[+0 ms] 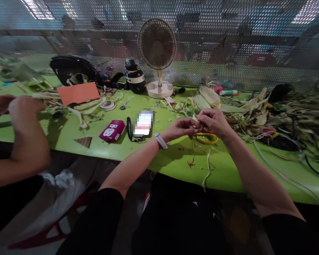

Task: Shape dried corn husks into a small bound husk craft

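My left hand (184, 128), with a pale watch (160, 141) on its wrist, meets my right hand (212, 120) over the green table. Both have their fingers pinched together around something small, mostly hidden; a pale bit shows at the fingertips, and a thin strand hangs below. Just beneath my right hand lies a yellow loop-shaped handle (207, 139), perhaps of scissors. A pale, narrow strip of dried husk (207, 168) and a small red scrap (190, 164) lie nearer the table's front edge. Dried corn husks (208, 96) are heaped beyond my hands.
A fan (159, 88) and a black bottle (135, 79) stand by the perforated screen. Left of my hands are a phone (144, 124) and a purple case (112, 131). Cables (279, 161) run at the right. Another person's hand (23, 106) works at the left, near an orange card (78, 94).
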